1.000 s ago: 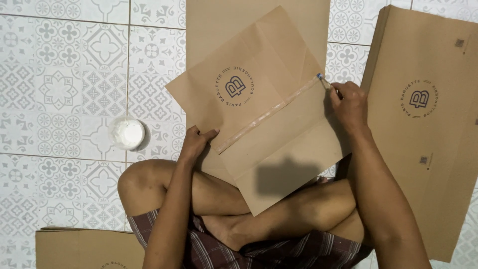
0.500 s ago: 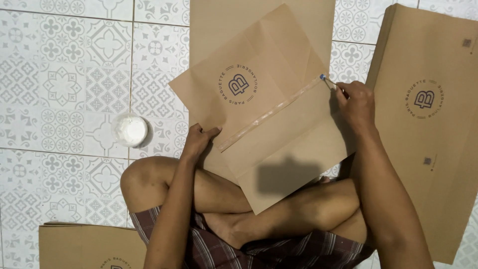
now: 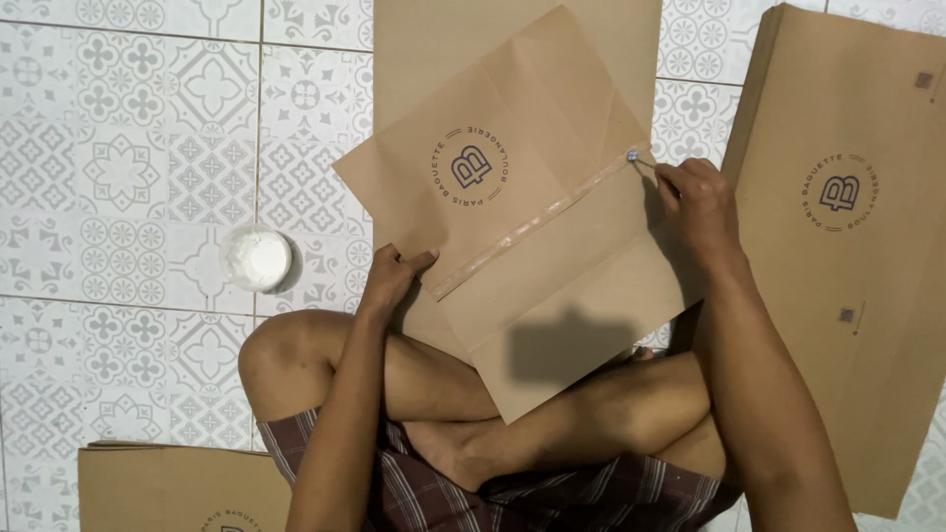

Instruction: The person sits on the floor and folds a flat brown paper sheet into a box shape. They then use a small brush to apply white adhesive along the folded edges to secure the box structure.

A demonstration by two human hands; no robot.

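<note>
A flat brown paper sheet [image 3: 552, 187] with a round printed emblem lies tilted across my crossed legs. A wet, shiny glue strip [image 3: 532, 229] runs diagonally over it. My left hand [image 3: 391, 278] pins the sheet's lower left edge, thumb on top near the strip's lower end. My right hand [image 3: 698, 202] pinches a thin brush [image 3: 639, 160] whose tip touches the strip's upper right end.
A small white bowl of glue [image 3: 256, 258] stands on the patterned floor tiles to my left. A pile of brown sheets [image 3: 847, 227] lies at the right, another sheet [image 3: 434, 49] lies under the one I work on, and more [image 3: 168, 488] lie at bottom left.
The brush tip in my right hand has stayed at the strip's upper right end, shifting only slightly. My left hand keeps holding the sheet's edge.
</note>
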